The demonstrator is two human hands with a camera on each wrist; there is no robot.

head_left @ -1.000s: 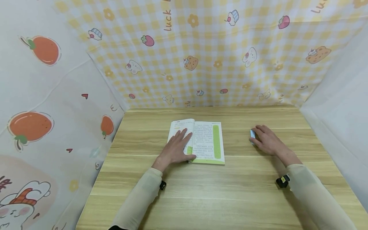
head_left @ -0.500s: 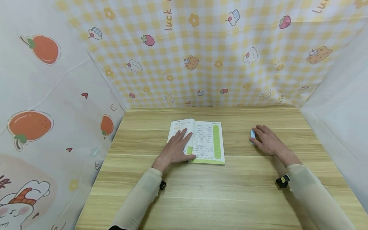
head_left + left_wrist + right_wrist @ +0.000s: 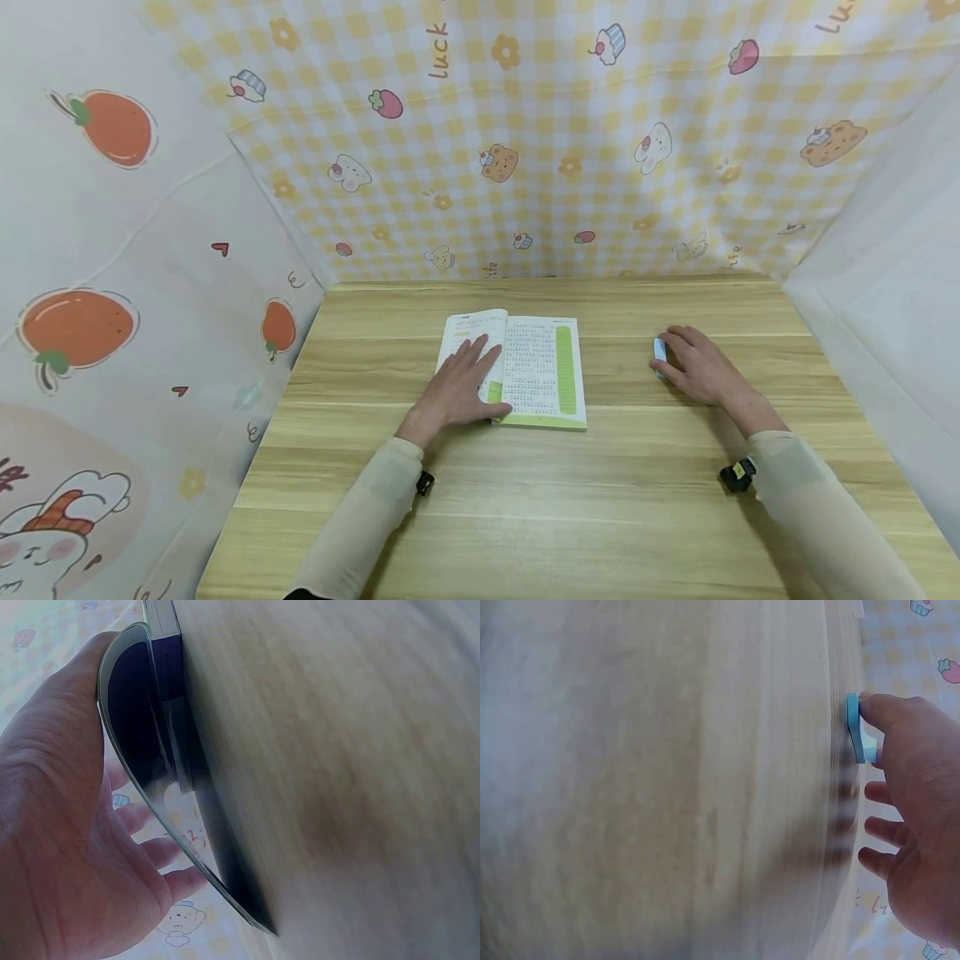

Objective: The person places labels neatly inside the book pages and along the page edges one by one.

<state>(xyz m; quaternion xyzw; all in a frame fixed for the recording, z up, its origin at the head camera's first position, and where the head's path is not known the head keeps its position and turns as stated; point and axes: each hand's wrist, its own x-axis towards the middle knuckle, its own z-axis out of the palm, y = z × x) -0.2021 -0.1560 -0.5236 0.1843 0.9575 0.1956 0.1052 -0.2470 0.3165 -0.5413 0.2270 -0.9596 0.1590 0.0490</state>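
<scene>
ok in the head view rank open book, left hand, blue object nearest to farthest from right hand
1. Blue object, held by the right hand
2. Open book, left of it
3. Left hand, farther left, on the book

Head view: high over the bench (image 3: 570, 517), facing forward and down toward its far edge; widest. Left wrist: close, low, sideways-tilted, toward left hand (image 3: 71, 832). Right wrist: likewise, toward right hand (image 3: 926, 802). Common to all: bench, patterned cloth (image 3: 525, 108).
</scene>
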